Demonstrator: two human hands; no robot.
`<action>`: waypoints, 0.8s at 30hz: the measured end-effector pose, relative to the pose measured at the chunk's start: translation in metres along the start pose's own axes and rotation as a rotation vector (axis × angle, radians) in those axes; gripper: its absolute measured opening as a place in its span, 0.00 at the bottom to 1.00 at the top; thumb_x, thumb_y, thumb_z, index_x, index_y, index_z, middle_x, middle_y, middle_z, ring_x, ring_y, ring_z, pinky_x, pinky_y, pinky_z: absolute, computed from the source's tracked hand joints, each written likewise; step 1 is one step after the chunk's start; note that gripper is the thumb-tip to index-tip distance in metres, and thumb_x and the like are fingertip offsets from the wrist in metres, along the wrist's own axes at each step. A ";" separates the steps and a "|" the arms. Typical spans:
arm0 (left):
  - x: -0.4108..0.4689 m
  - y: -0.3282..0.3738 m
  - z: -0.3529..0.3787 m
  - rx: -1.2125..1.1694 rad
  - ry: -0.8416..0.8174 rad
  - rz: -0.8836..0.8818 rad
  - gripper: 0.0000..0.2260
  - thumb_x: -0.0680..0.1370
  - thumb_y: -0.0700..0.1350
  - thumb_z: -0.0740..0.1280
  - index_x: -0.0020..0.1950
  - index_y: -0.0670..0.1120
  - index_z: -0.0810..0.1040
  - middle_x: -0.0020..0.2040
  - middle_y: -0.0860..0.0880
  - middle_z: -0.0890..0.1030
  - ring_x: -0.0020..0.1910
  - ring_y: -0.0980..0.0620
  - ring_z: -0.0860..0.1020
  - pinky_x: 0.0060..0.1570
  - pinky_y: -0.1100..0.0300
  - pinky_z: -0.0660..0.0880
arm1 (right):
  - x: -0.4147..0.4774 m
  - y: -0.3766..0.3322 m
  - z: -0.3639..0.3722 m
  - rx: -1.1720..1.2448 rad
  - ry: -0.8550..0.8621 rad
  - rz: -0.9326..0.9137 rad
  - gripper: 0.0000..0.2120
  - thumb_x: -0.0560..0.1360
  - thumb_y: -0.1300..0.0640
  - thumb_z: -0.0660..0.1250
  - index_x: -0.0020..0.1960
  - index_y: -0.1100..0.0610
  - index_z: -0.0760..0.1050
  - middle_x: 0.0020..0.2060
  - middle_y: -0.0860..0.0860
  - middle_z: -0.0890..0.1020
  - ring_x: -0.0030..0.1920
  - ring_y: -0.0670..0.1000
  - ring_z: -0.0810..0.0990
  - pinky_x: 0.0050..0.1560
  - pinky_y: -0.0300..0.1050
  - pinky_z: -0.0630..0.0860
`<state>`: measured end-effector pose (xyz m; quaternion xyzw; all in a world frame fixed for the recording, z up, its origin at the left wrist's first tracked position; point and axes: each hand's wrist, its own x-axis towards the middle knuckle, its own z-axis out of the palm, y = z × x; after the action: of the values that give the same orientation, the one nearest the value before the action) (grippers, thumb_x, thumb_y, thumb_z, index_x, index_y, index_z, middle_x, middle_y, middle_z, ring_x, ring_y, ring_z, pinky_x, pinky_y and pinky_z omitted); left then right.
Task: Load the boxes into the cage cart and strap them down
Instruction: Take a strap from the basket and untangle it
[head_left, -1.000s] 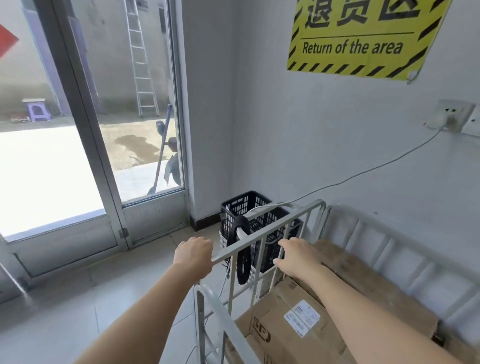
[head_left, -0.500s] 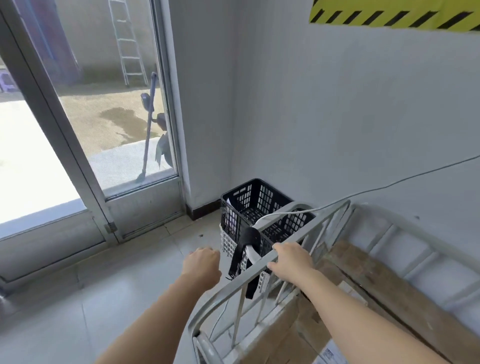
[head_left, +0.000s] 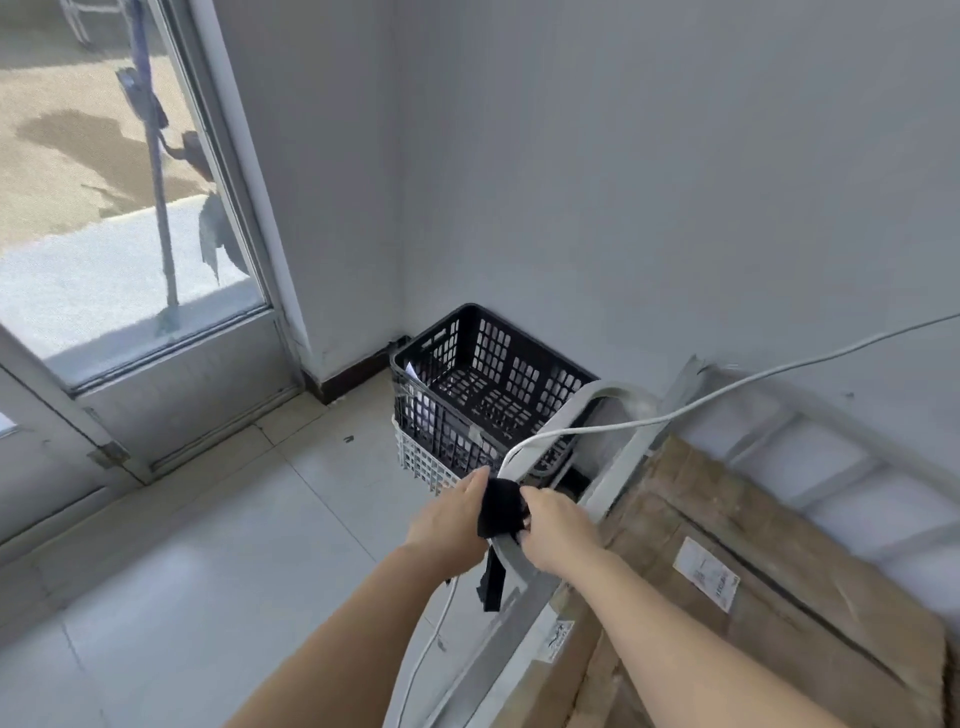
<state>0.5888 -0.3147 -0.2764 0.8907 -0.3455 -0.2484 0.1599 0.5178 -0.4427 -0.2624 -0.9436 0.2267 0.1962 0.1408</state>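
Black webbing — the strap (head_left: 500, 512) — is bunched over the grey top rail of the cage cart (head_left: 613, 478), and both hands are on it. The left hand (head_left: 451, 519) presses against the strap's left side, fingers laid flat along it rather than curled; the right hand (head_left: 558, 530) is clenched around the strap and the rail from the right. A loose tail of the strap hangs below the rail, between the two wrists.

Inside the cart, to the right of the rail, lie the cardboard boxes (head_left: 753, 571) — brown, flat-topped, one with a white label (head_left: 706, 573) facing up. They sit low, beneath the rail's height.

A white cable (head_left: 727, 392) runs from the right wall down across the rail, near the hands, and on toward the floor. Just beyond the cart, in the far corner, a black plastic crate (head_left: 483, 379) sits nested on a white one (head_left: 423, 462). At the left stands a glass door (head_left: 130, 208).
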 end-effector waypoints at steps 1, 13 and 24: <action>0.006 -0.002 0.001 -0.004 -0.022 0.026 0.31 0.75 0.38 0.63 0.76 0.48 0.55 0.69 0.48 0.69 0.62 0.44 0.72 0.54 0.49 0.74 | 0.006 -0.001 0.002 0.016 -0.021 0.015 0.16 0.77 0.58 0.64 0.64 0.54 0.69 0.61 0.52 0.76 0.62 0.56 0.75 0.56 0.50 0.75; 0.026 -0.021 -0.013 -0.216 -0.120 0.037 0.11 0.67 0.43 0.69 0.48 0.44 0.75 0.44 0.49 0.76 0.44 0.48 0.75 0.42 0.54 0.73 | 0.009 0.001 0.014 0.249 0.080 0.069 0.17 0.72 0.66 0.60 0.56 0.52 0.76 0.51 0.50 0.80 0.51 0.55 0.78 0.46 0.50 0.77; 0.006 0.028 -0.082 -0.740 -0.054 0.166 0.04 0.75 0.42 0.71 0.47 0.45 0.78 0.35 0.48 0.78 0.31 0.50 0.76 0.34 0.59 0.74 | -0.019 -0.001 -0.034 0.690 0.603 0.247 0.06 0.75 0.54 0.68 0.45 0.55 0.72 0.37 0.47 0.77 0.38 0.50 0.75 0.34 0.45 0.69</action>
<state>0.6226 -0.3299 -0.1981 0.7348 -0.3074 -0.3661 0.4811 0.5133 -0.4471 -0.2240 -0.8226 0.4199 -0.1581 0.3494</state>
